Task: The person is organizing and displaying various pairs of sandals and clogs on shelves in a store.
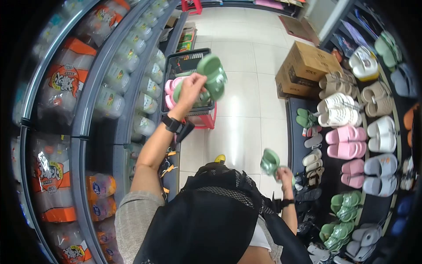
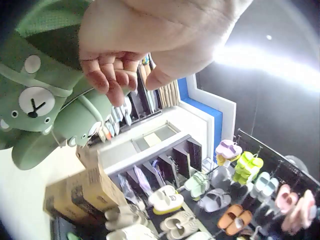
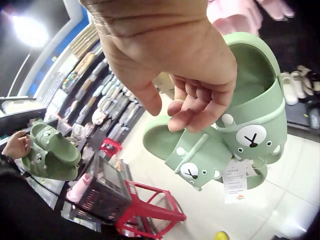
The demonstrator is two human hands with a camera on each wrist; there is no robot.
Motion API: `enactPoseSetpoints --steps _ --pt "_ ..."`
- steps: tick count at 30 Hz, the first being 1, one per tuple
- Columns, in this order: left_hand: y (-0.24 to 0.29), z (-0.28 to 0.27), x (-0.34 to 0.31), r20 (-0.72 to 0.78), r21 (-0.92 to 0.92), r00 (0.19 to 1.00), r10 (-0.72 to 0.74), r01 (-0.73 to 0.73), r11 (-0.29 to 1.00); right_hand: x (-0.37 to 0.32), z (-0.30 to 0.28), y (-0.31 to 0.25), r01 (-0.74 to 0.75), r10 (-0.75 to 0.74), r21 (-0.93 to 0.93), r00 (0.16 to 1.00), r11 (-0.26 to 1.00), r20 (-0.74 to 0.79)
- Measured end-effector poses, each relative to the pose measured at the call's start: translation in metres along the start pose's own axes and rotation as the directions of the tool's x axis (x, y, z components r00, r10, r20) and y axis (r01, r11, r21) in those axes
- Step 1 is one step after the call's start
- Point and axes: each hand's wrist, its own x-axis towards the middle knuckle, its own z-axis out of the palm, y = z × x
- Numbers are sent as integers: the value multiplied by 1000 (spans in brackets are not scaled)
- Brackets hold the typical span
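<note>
Raised over the dark basket on the left, the left hand (image 1: 190, 93) grips a pair of green slippers (image 1: 212, 72). Its curled fingers show in the left wrist view, where the hand (image 2: 155, 40) is beside slippers with bear faces (image 2: 37, 102). Lower right, near the shoe rack, the right hand (image 1: 285, 176) holds another green pair (image 1: 269, 162). In the right wrist view, this hand (image 3: 175, 65) curls its fingers at the bear-faced slippers (image 3: 252, 130), from which a white tag (image 3: 235, 182) hangs. How its fingertips grip them is partly hidden.
A basket (image 1: 202, 52) holding pink and green slippers stands on a red stool (image 1: 206, 122). Shelves of bottles and packages (image 1: 66, 83) line the left. Cardboard boxes (image 1: 307, 64) and racked slippers (image 1: 347, 143) line the right, with tiled floor (image 1: 241, 101) between.
</note>
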Motion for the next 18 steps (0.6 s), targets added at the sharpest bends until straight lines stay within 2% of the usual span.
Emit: enactPoseSetpoints --steps 2,4,5,6,8,10,12,14,16,18 --pt "-8 -36 32 -75 201 984 163 -145 969 40 38 -62 159 -163 54 983 986 87" --pt "-20 -66 51 26 522 945 325 -290 802 71 81 -133 313 -315 38 939 949 136" --pt "-44 -80 63 127 592 969 211 -245 768 82 103 -171 389 -395 69 904 919 162" --pt "-86 -93 69 124 593 971 207 -239 769 89 126 -209 460 -471 101 862 882 186" --pt "-173 -114 77 210 775 946 246 -314 549 93 176 -286 590 -610 153 769 792 193" --pt "-207 -124 58 213 786 977 -1 -171 594 99 223 -346 664 -685 171 695 728 219" --pt "-201 -120 27 136 624 974 -183 59 779 93 272 -394 721 -742 187 626 668 239" --pt "-209 -127 5 115 598 955 -274 154 787 102 326 -418 782 -814 255 491 569 311" --pt "-211 -135 -12 83 615 968 -238 139 777 112 371 -423 897 -820 38 385 441 424" --pt "-215 -142 -21 15 604 914 -404 314 733 127 408 -396 903 -744 -58 386 426 545"
